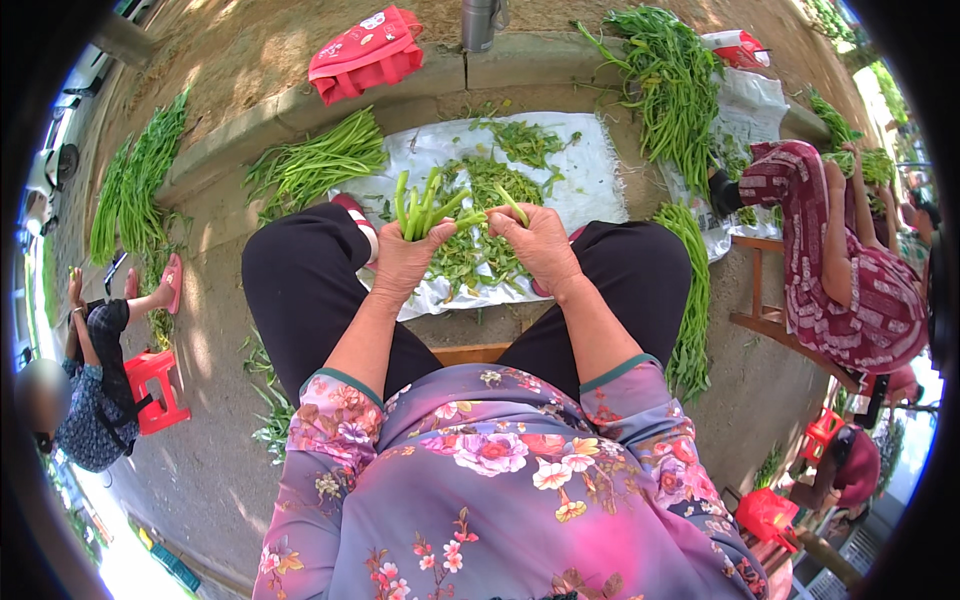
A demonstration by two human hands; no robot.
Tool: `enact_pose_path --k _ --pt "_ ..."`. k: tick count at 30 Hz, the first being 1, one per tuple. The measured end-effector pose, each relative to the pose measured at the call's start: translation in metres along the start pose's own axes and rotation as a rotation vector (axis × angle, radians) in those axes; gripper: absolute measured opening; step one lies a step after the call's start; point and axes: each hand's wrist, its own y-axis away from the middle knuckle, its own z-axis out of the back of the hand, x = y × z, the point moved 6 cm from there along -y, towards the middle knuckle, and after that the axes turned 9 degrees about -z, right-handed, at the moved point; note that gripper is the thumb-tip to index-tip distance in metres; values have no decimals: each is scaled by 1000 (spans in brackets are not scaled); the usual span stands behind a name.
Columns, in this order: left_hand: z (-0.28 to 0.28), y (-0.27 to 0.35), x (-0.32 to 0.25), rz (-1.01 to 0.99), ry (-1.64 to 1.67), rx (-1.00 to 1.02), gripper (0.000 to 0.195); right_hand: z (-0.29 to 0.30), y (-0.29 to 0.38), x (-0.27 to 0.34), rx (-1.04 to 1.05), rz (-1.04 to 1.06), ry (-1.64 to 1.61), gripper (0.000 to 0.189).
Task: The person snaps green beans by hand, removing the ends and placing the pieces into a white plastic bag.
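My left hand [411,259] is closed around several cut green vegetable stems [420,201], their thick ends fanning upward and to the right. Between the thumb and fingers of my right hand [541,247] is one short green stem [511,204]. The two hands are close together above my lap, and one stem from the left bunch reaches the right fingertips. Below them a white woven sheet [592,180] lies on the ground. Loose leaves and trimmings [499,180] are heaped over its middle.
Bundles of long green stems lie left of the sheet [330,157], at the upper right [667,82] and beside my right knee [686,292]. A red bag [367,56] and a metal flask [480,26] rest by the concrete kerb [525,64]. People sit on both sides; one is near a red stool [155,390].
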Motion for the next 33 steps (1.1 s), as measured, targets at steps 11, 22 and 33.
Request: enact_pose_path --k 11,22,33 --pt "-3 3 -3 50 -72 85 20 3 3 5 -93 171 207 17" --pt "-7 6 2 214 3 164 24 1 18 28 -173 276 480 14" --pt "-3 8 -1 314 67 244 21 -5 26 39 -92 391 503 9"
